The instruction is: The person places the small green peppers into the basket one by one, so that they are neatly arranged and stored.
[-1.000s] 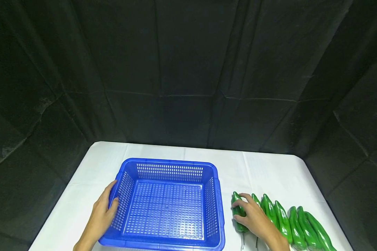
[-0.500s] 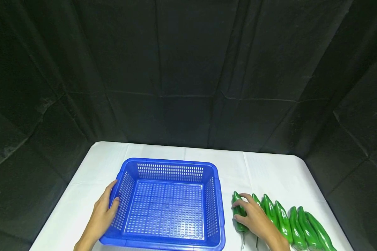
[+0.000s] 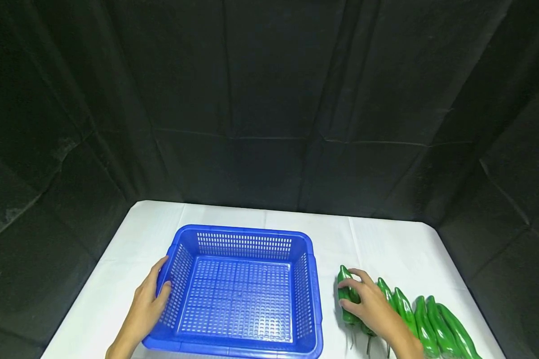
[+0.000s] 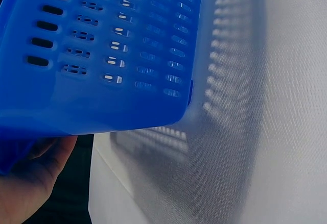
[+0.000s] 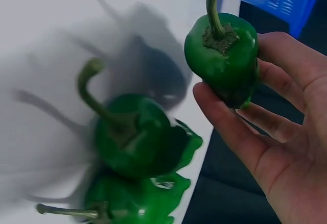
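Note:
A blue plastic basket (image 3: 316, 299) with slotted walls stands left of centre on the white-covered table, nothing in it. My left hand (image 3: 144, 311) grips its left rim, thumb over the inner side. In the left wrist view the basket wall (image 4: 102, 104) fills the upper left, with part of the hand (image 4: 30, 191) under it. Right of the basket, my right hand (image 3: 375, 304) holds a glossy green pepper (image 3: 343, 275) between thumb and fingers. The right wrist view shows this pepper (image 5: 222, 45) raised off the cloth, its curved stem toward the camera.
Several more green peppers (image 3: 424, 329) lie side by side to the right of the right hand. Two of them, one a near pepper (image 5: 133, 132), show beneath the held one. The white tablecloth (image 3: 269, 217) ends at a black curtain (image 3: 269, 169) behind and at both sides.
The right hand has lifted the pepper slightly and shifted a little right and away from me, its shadow now apart from it. The left hand and basket have hardly moved.

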A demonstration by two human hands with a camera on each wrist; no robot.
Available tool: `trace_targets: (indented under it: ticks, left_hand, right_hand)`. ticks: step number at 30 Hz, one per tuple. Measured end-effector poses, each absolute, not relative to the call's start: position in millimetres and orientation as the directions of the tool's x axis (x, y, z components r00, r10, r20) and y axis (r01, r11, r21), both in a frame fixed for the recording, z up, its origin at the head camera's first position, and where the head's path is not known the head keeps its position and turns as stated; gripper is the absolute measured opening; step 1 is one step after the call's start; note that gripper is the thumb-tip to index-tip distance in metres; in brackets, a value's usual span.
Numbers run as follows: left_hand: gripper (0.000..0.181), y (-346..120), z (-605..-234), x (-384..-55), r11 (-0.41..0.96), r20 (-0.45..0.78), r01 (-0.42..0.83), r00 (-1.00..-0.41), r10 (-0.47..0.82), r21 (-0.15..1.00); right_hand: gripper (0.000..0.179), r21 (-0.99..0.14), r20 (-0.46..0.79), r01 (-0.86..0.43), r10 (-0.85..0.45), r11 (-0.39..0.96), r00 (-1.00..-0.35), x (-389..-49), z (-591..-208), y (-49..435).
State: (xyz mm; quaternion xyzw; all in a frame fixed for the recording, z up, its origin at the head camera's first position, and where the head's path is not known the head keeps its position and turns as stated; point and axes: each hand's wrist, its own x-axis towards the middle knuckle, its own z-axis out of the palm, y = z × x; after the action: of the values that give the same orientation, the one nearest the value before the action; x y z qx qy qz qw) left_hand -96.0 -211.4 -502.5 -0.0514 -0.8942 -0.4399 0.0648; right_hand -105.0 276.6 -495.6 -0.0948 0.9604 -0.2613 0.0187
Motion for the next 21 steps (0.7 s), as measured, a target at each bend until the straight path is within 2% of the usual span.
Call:
trace_targets:
  ticks: [21]
  left_hand:
    - [0.056, -210, -498, -96, 0.605, 0.148, 0.136, -0.989, 0.031, 0.785]
  right_hand:
    - [0.027, -0.467, 0.15, -0.236, -0.186, 0.852, -0.971, -108, -454, 267]
